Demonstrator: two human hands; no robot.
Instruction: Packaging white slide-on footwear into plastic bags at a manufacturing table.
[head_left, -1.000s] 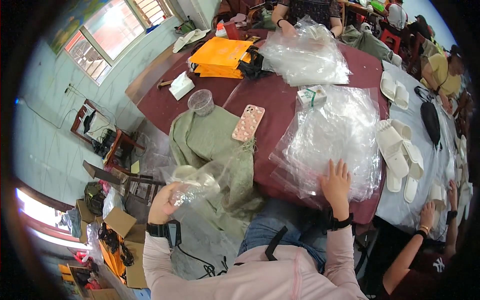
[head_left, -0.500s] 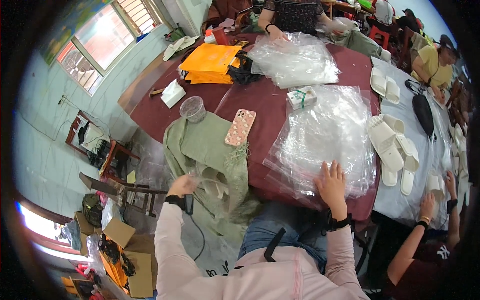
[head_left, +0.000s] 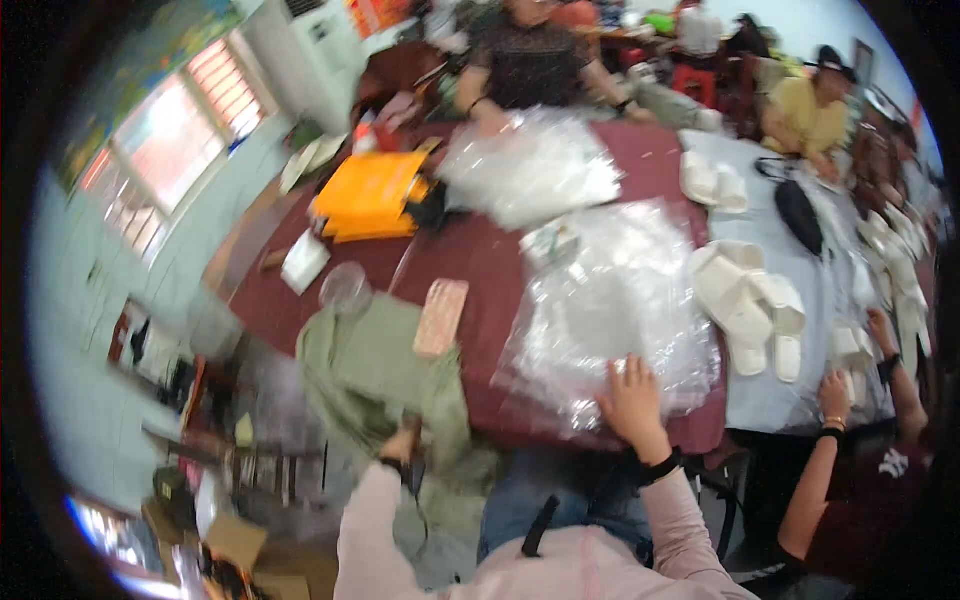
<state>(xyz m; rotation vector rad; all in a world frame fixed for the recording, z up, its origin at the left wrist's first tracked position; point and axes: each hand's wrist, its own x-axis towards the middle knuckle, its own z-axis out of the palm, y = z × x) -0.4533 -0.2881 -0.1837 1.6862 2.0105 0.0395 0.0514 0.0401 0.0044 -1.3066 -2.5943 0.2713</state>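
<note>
Watching from my distance through the head view, the only one I have, I see a stack of clear plastic bags (head_left: 620,290) lying on the maroon tabletop (head_left: 465,262), near its front edge. My right hand (head_left: 632,402) rests palm down on the near part of the stack, fingers spread, pinching nothing that I can make out. My left hand (head_left: 400,442) is low beside the hanging part of the green sack (head_left: 365,345), which drapes over the table's edge; blur hides its fingers, so I cannot tell whether they hold anything or touch the cloth. A small white-and-green box (head_left: 550,243) sits on the far left corner of the stack, and a pink phone (head_left: 441,317) lies on the sack. I judge the bags to be very light, limp and slippery, apt to slide over one another or cling together, and easily creased rather than fragile. I would take hold at the loose near edge, pinching one layer between thumb and fingertip while a flat palm steadies the others.
</note>
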